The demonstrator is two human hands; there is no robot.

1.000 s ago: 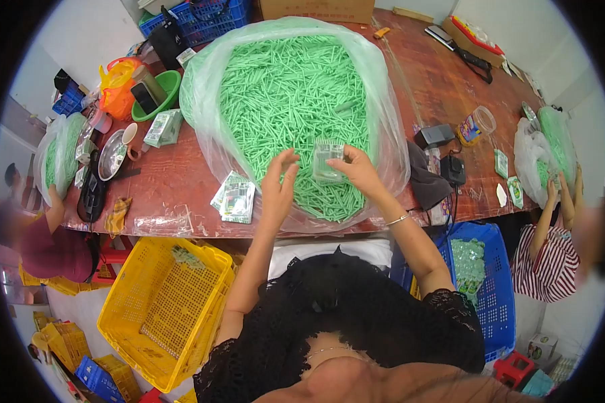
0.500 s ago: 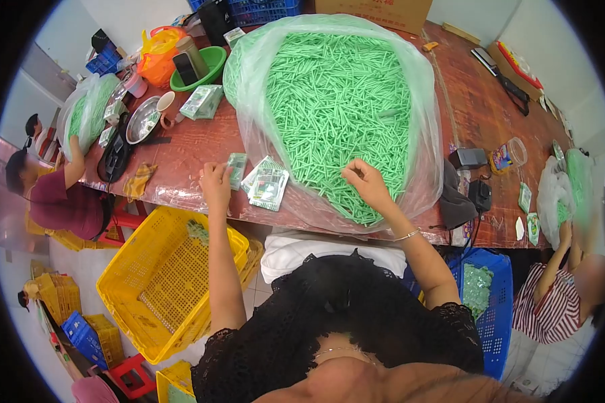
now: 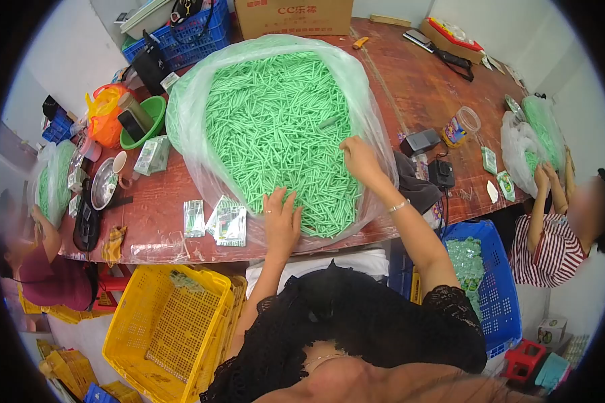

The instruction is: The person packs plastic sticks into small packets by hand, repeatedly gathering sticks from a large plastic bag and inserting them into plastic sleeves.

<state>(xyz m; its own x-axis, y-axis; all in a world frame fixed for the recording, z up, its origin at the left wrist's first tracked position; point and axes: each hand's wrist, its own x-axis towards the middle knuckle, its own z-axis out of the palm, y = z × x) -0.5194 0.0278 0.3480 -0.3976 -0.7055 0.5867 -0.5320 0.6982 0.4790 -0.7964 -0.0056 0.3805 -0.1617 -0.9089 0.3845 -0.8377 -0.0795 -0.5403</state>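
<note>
A large clear plastic bag point(image 3: 188, 127) lies wide open on the table, full of thin, short green sticks point(image 3: 275, 127). My left hand point(image 3: 281, 221) rests at the pile's near edge, its fingers spread over the sticks. Farther right, my right hand point(image 3: 363, 163) is over the bag's right side with its fingers drawn together; whatever they may hold is too small to make out. Left of the bag lie several flat printed packets point(image 3: 231, 224), and a single packet point(image 3: 193, 218) sits apart from them.
Below the table edge stand a yellow crate point(image 3: 168, 329) and a blue crate point(image 3: 491, 289) holding packets. A green basin point(image 3: 151, 117), a metal bowl point(image 3: 104, 185) and a plastic jar point(image 3: 460, 127) are on the table point(image 3: 410, 74). One person sits at each side.
My left hand has moved right from beside the packets onto the sticks, and its fingers have spread. My right hand has shifted farther up the pile toward its right side. The view has turned.
</note>
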